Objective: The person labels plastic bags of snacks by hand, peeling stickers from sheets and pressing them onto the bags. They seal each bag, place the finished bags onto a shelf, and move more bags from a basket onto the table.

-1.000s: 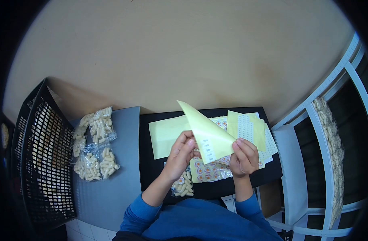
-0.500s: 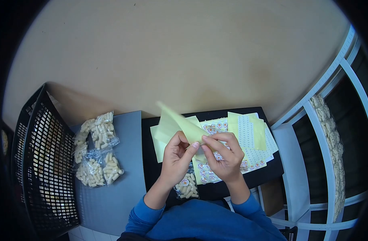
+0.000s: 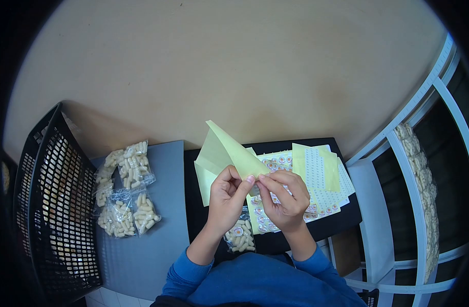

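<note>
Both hands meet over the black table, pinching the lower corner of a pale yellow sheet [image 3: 234, 151] that is folded over and stands up from the fingers. My left hand [image 3: 228, 197] holds it between thumb and bent fingers. Against it, my right hand [image 3: 284, 199] has thumb and forefinger pressed together at the same corner. Beneath and right of the hands lie sheets of round stickers [image 3: 260, 222]. A clear bag of pale, short pieces [image 3: 239, 238] with a round sticker on it lies below my left hand.
Several clear bags of pale pieces [image 3: 122, 217] lie on the grey table [image 3: 165, 204]. A black perforated crate [image 3: 65, 215] stands at the left. Yellow and white sheets [image 3: 316, 174] overlap on the black table [image 3: 342, 220]. White shelving [image 3: 383, 220] holds a long filled bag [image 3: 421, 199] at the right.
The raised yellow sheet has opened out a little and its tip stands higher and slightly further right. Both hands keep their pinch at nearly the same place.
</note>
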Demonstrator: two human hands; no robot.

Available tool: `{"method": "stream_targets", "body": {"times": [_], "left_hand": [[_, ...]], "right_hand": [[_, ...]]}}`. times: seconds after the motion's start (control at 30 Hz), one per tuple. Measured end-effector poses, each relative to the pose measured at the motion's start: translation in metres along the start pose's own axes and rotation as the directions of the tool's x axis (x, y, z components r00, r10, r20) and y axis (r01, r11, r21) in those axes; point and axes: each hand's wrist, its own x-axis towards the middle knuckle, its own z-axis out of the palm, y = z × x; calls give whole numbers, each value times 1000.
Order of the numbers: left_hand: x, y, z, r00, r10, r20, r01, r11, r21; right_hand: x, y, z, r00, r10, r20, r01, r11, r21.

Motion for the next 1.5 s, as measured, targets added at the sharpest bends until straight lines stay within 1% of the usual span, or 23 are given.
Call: {"method": "stream_targets", "body": {"times": [0.17,0.23,0.3,0.37,0.4,0.43,0.5,0.57,0.7,0.77,0.83,0.9,0.97,1.03,1.07,1.1,1.17,1.2,1.23,1.3,1.4,1.47,1.5], "left_hand": [[2,-9,-4,999,-26,-26,26,1000,-2],[6,-15,-9,998,-20,-60,20,1000,-6],[11,-17,-14,995,-10,-98,9,1000,-9],[14,-15,-21,984,-120,-131,90,973,-210],[14,-8,-20,986,-133,-102,100,955,-279],[14,-4,-21,987,-132,-91,98,946,-310],[14,1,-22,986,-153,-70,117,922,-369],[13,2,-24,985,-168,-28,144,908,-395],[11,1,-36,983,-173,55,176,832,-527],[11,1,-48,992,-45,120,92,901,-423],[18,3,-55,997,-80,8,79,951,-299],[25,-22,-83,976,-201,-83,206,977,59],[26,-45,-95,951,-276,-137,287,956,67],[24,-74,-116,882,-410,-234,461,855,239],[24,-86,-126,868,-400,-294,492,774,398],[22,-107,-143,864,-404,-300,498,772,394],[20,-143,-172,898,-242,-368,440,489,753],[19,-143,-172,867,-260,-424,494,350,796],[18,-145,-172,867,-262,-424,495,354,794],[18,-149,-173,848,-228,-479,522,202,829],[15,-127,-153,855,-196,-479,508,132,851],[10,-119,-143,856,-182,-483,504,93,859],[7,-117,-139,904,-66,-422,425,41,904]], "right_hand": [[-5,-3,-2,996,73,60,-74,997,23],[-12,-8,-6,972,218,82,-233,930,284],[-33,7,-11,980,194,52,-200,915,349],[-44,20,-15,914,399,-76,-301,792,531],[-48,27,-20,893,448,49,-411,764,497],[-52,28,-23,892,450,46,-411,766,494],[-55,28,-30,914,354,199,-405,831,382],[-57,19,-20,927,320,196,-371,857,357],[-65,35,-1,989,141,40,-146,969,201],[-52,48,-5,984,47,-173,-49,999,-6],[-48,69,-5,985,16,-175,-29,997,-71],[-53,84,-1,985,-14,-171,-9,991,-137],[-65,96,6,999,39,5,-38,989,-145],[-84,104,13,991,87,99,-75,990,-117],[-89,104,15,944,186,271,-160,980,-116],[-93,104,17,859,274,433,-242,962,-128],[-103,94,22,842,242,481,-244,968,-61],[-105,81,25,830,237,504,-276,961,1],[-107,67,26,818,233,526,-309,949,60],[-116,39,31,675,156,721,-354,926,131],[-136,13,39,598,95,796,-202,979,35],[-149,11,42,591,106,800,-196,981,15],[-151,10,42,585,118,803,-185,983,-10]]}}
